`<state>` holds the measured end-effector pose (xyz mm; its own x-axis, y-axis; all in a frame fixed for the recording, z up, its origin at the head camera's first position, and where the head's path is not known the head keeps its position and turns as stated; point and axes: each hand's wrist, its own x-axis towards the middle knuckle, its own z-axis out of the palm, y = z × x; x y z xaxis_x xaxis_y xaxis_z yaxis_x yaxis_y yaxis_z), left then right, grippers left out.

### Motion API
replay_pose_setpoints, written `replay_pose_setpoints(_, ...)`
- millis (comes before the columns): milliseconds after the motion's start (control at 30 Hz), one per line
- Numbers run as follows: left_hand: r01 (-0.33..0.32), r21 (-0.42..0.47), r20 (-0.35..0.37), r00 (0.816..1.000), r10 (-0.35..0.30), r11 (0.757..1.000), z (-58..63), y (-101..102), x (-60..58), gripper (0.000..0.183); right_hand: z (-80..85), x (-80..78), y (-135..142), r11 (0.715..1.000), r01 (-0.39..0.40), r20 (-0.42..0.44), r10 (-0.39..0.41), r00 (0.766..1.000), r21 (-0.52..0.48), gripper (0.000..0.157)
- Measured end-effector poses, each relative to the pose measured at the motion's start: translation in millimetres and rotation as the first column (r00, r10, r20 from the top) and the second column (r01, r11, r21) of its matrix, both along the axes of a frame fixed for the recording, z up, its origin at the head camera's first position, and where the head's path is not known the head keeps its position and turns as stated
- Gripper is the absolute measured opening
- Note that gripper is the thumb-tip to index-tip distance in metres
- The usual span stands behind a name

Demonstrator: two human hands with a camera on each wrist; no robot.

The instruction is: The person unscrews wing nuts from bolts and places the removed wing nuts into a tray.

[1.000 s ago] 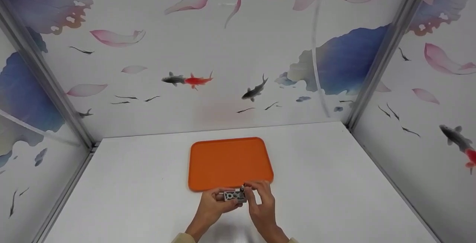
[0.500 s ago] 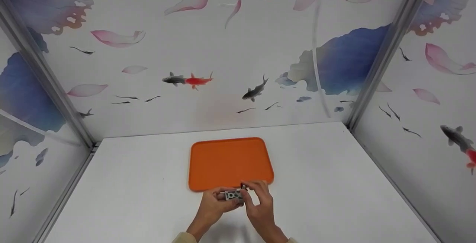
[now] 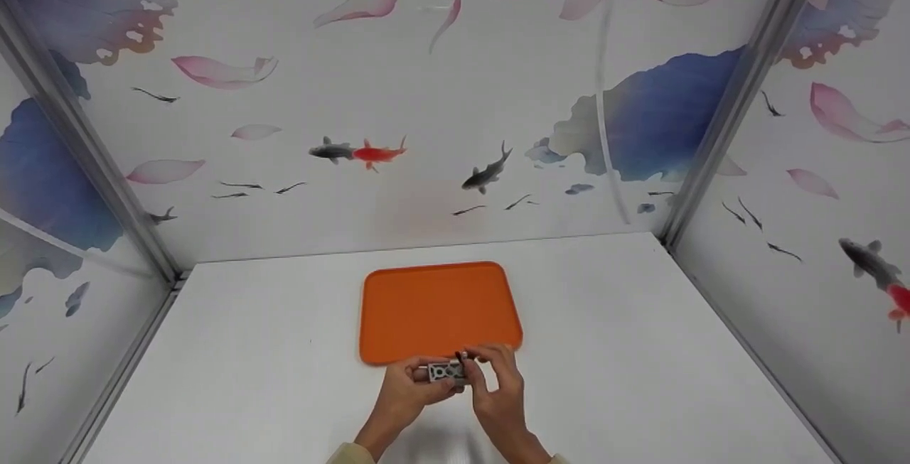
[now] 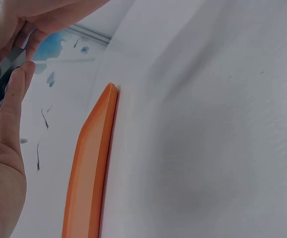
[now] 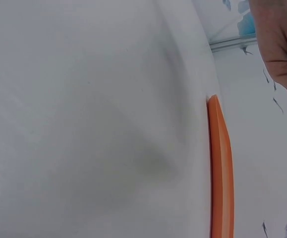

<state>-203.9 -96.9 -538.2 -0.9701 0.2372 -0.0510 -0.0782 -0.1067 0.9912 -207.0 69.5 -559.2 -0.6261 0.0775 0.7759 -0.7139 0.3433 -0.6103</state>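
Note:
Close to the tray's front edge, my left hand (image 3: 409, 391) grips a small grey metal block (image 3: 446, 371) with round openings in its face. In the left wrist view the block (image 4: 5, 78) shows its side between thumb and fingers. My right hand (image 3: 502, 391) is at the block's right end, thumb and index finger pinching a small dark piece (image 3: 462, 357) there. Fingers hide most of that piece, so its kind and how it joins the block cannot be told. The right wrist view shows part of a hand (image 5: 280, 47) but no block.
An orange tray (image 3: 437, 311) lies on the white table (image 3: 625, 350) just beyond both hands. Walls (image 3: 441, 94) printed with fish and petals stand at the back and sides, with grey metal posts (image 3: 739, 94) at the corners.
The small dark piece at the block's right end has tipped slightly leftward, and the right thumb and fingers have shifted a little. My left hand keeps its grip on the block, nearly still.

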Motion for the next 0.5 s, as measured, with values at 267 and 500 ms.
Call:
replay_pose_setpoints(267, 0.0, -0.005, -0.01, 1.0, 0.0, 1.0, -2.8, -1.6, 0.2, 0.043, -1.0, -1.3, 3.1, 0.998, 0.06, -0.016, -0.06, 0.998, 0.017, 0.031)
replay_pose_setpoints(500, -0.004, -0.008, -0.006, 1.0, 0.004, 1.0, -2.1, -1.8, 0.6, 0.042, -5.8, -3.7, 2.8, 0.995, 0.1, -0.01, -0.1, 0.995, 0.02, 0.027)
